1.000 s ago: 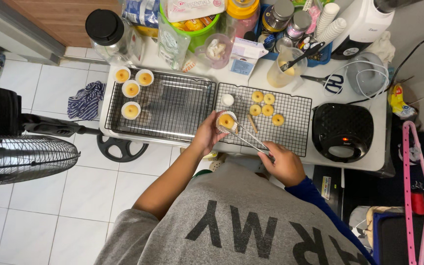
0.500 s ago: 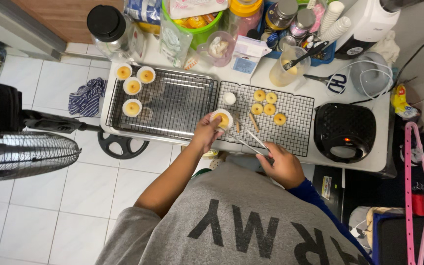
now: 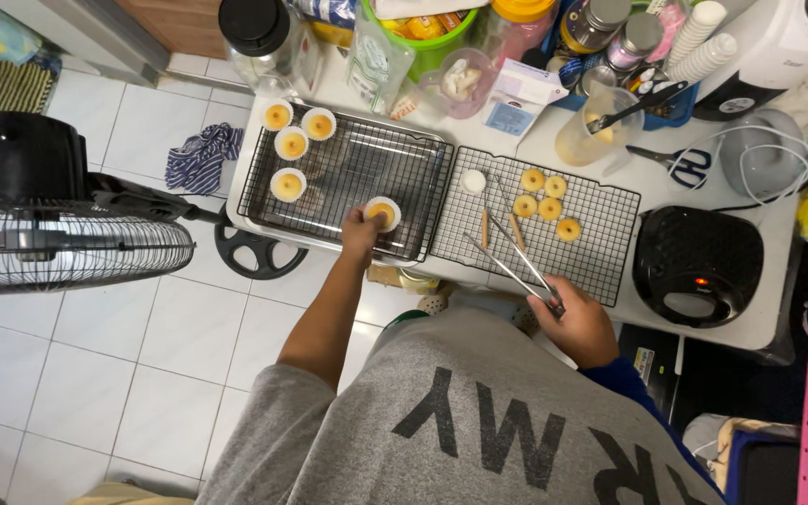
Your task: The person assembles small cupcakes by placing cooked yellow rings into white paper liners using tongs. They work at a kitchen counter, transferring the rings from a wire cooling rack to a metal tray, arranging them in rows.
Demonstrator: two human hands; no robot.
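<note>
- Small round cake in a white paper cup [image 3: 383, 213], golden-yellow on top, pinched at its near edge by the fingertips of the left hand [image 3: 363, 234]; fingers closed tight on the cup.
- Sits upright, top facing up, over the near right corner of the left wire rack [image 3: 329, 187]; round, so no long axis to tell.
- Up and left from those fingers, well apart: four more cupcakes [image 3: 290, 143] of the same kind, clustered on the rack's far left corner.
- Metal tongs [image 3: 514, 260] clasped at the hinge end by the right hand [image 3: 580, 327], fingers wrapped shut around them; long axis runs diagonally, tips spread and pointing up and left onto the right wire rack [image 3: 600, 252].
- Beyond the tong tips: four small yellow ring cakes [image 3: 544, 201], an empty white paper cup [image 3: 473, 181] and two thin wooden sticks [image 3: 484, 227].
- Right of the right hand's fingers: black round mini cake maker [image 3: 697, 265], lid shut, small orange light on.
- Far side of the table: light blue and white box [image 3: 518, 98], pink translucent cup [image 3: 460, 82], green tub [image 3: 423, 33] with yellow packets, clear jar with a black lid [image 3: 256, 36], measuring jug of batter [image 3: 593, 131] with a dark spoon, blue-handled scissors [image 3: 680, 164], stacked white paper cups [image 3: 703, 37].
- Left of the left hand's fingers, on the tiled floor: black stand fan [image 3: 58, 238] and striped cloth [image 3: 200, 157].
</note>
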